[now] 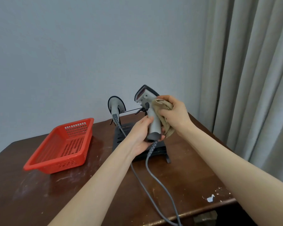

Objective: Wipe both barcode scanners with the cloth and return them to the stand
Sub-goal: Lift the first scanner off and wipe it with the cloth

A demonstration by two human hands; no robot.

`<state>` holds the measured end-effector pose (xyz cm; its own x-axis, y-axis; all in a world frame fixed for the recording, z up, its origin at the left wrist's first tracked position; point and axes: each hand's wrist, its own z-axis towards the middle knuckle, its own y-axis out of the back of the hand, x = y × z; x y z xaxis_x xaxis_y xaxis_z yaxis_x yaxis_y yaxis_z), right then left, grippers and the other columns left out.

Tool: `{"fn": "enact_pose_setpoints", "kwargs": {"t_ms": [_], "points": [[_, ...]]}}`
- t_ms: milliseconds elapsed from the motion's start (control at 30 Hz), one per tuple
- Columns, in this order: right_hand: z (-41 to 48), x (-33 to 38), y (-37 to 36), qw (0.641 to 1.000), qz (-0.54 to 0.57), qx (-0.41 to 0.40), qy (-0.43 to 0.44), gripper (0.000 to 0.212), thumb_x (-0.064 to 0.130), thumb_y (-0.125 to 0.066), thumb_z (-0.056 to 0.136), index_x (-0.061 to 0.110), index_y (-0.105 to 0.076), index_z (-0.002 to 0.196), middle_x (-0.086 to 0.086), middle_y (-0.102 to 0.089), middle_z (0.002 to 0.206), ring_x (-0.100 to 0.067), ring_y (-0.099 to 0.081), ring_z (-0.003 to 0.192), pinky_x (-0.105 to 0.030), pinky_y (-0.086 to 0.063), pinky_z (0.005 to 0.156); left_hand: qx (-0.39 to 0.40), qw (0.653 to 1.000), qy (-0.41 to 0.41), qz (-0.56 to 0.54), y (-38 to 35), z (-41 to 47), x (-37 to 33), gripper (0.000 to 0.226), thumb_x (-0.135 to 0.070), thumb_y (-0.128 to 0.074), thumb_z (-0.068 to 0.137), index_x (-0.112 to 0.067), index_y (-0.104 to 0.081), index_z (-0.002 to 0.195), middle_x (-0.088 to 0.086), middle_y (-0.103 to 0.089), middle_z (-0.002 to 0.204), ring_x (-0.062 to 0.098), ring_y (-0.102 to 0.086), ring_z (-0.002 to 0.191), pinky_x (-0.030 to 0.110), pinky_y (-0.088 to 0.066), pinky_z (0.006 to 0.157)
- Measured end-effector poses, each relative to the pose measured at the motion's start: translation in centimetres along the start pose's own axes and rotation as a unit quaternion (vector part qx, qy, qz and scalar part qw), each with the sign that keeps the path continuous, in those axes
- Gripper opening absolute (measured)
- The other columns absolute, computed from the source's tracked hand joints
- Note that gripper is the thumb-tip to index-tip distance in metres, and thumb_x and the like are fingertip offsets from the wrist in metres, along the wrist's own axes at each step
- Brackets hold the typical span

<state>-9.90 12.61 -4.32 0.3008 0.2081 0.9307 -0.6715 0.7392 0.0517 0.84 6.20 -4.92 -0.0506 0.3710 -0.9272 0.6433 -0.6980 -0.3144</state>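
Note:
My left hand (pixel 140 133) grips the lower handle of a grey barcode scanner (pixel 145 97), held upright above the table with its head tilted up and left. My right hand (pixel 174 114) holds a bunched beige cloth (pixel 163 106) pressed against the scanner's handle just below the head. A second grey scanner (pixel 115 105) hangs on the black stand (pixel 119 136) at the back left of it. Grey cables (pixel 155 178) run from both scanners toward the table's front edge.
A red plastic basket (pixel 62 146) sits on the left of the dark wooden table (pixel 186 176). A grey wall stands behind, and a grey curtain (pixel 252 79) hangs at the right. The table's front edge is chipped.

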Motion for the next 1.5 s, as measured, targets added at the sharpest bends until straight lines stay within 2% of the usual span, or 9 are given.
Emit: {"fn": "enact_pose_setpoints", "kwargs": {"t_ms": [133, 233, 400, 600, 800, 1033, 1200, 1400, 1500], "points": [[1.2, 0.5, 0.0, 0.990, -0.121, -0.049, 0.050, 0.032, 0.000, -0.053, 0.079, 0.022, -0.068, 0.098, 0.005, -0.064, 0.093, -0.017, -0.061, 0.093, -0.028, -0.049, 0.079, 0.006, 0.997, 0.030, -0.067, -0.2, -0.1, 0.6, 0.026, -0.022, -0.041, 0.100, -0.003, -0.053, 0.114, 0.019, -0.066, 0.096, 0.025, -0.066, 0.073, 0.030, -0.052, 0.050], [0.3, 0.4, -0.1, 0.977, -0.197, 0.027, 0.075, 0.034, 0.001, -0.052, 0.081, 0.020, -0.070, 0.102, -0.002, -0.063, 0.101, -0.012, -0.060, 0.081, -0.026, -0.049, 0.070, 0.022, 0.995, 0.018, -0.096, 0.0, 0.1, 0.5, 0.025, -0.022, -0.041, 0.100, -0.003, -0.055, 0.109, 0.014, -0.069, 0.078, 0.022, -0.064, 0.062, 0.030, -0.049, 0.048], [-2.0, 0.6, 1.3, 0.960, -0.202, 0.177, 0.075, 0.032, 0.000, -0.056, 0.078, 0.026, -0.071, 0.090, 0.013, -0.060, 0.075, 0.004, -0.057, 0.054, -0.012, -0.041, 0.048, -0.002, 0.993, 0.020, -0.113, 0.4, 0.0, 1.6, 0.029, -0.024, -0.037, 0.101, -0.008, -0.060, 0.093, 0.009, -0.067, 0.066, 0.020, -0.061, 0.054, 0.027, -0.048, 0.047], [1.3, 0.0, 0.9, 0.957, -0.275, 0.047, 0.085, 0.027, 0.014, -0.058, 0.083, 0.028, -0.070, 0.103, 0.001, -0.059, 0.099, -0.019, -0.058, 0.094, -0.034, -0.047, 0.085, -0.007, 0.987, 0.049, -0.151, -1.1, 0.1, 1.9, 0.033, -0.029, -0.040, 0.100, -0.003, -0.058, 0.110, 0.016, -0.065, 0.086, 0.025, -0.061, 0.058, 0.025, -0.048, 0.042], [-2.9, 0.8, 0.7, 0.929, -0.292, 0.180, 0.138, 0.030, 0.014, -0.062, 0.072, 0.029, -0.073, 0.096, 0.017, -0.059, 0.076, -0.010, -0.059, 0.079, -0.029, -0.048, 0.073, -0.060, 0.989, 0.017, -0.137, -0.5, 0.9, 2.0, 0.036, -0.020, -0.028, 0.102, -0.011, -0.059, 0.085, 0.012, -0.066, 0.070, 0.026, -0.059, 0.066, 0.036, -0.048, 0.063], [0.9, 0.0, 1.3, 0.943, -0.310, 0.060, 0.106, 0.024, 0.022, -0.059, 0.084, 0.025, -0.069, 0.106, 0.001, -0.058, 0.093, -0.021, -0.057, 0.092, -0.032, -0.045, 0.079, -0.033, 0.987, 0.051, -0.152, -1.1, 0.2, 2.5, 0.038, -0.036, -0.041, 0.100, -0.003, -0.059, 0.106, 0.016, -0.067, 0.078, 0.024, -0.061, 0.048, 0.025, -0.049, 0.038], [-2.4, 0.4, 0.7, 0.908, -0.326, 0.217, 0.147, 0.015, 0.018, -0.062, 0.077, 0.027, -0.070, 0.086, 0.009, -0.052, 0.075, -0.017, -0.053, 0.078, -0.034, -0.044, 0.070, -0.051, 0.986, 0.023, -0.155, -0.7, 0.5, 2.4, 0.037, -0.031, -0.031, 0.103, -0.012, -0.058, 0.087, 0.007, -0.069, 0.059, 0.021, -0.064, 0.060, 0.031, -0.051, 0.057], [0.6, 0.0, 0.6, 0.954, -0.273, 0.046, 0.116, 0.018, 0.031, -0.060, 0.088, 0.023, -0.067, 0.102, -0.002, -0.064, 0.093, -0.017, -0.058, 0.089, -0.026, -0.041, 0.073, -0.017, 0.984, 0.052, -0.172, -0.5, -0.1, 2.2, 0.044, -0.047, -0.054, 0.090, -0.005, -0.063, 0.099, 0.010, -0.068, 0.070, 0.016, -0.060, 0.045, 0.021, -0.049, 0.037], [-1.2, 1.1, 0.6, 0.945, -0.273, 0.117, 0.139, 0.012, 0.023, -0.062, 0.086, 0.014, -0.069, 0.091, -0.003, -0.064, 0.082, -0.016, -0.058, 0.077, -0.026, -0.042, 0.066, -0.015, 0.980, 0.044, -0.192, 0.0, 0.0, 1.9, 0.037, -0.042, -0.053, 0.093, -0.006, -0.063, 0.095, 0.009, -0.068, 0.068, 0.016, -0.061, 0.046, 0.021, -0.051, 0.039]]}}
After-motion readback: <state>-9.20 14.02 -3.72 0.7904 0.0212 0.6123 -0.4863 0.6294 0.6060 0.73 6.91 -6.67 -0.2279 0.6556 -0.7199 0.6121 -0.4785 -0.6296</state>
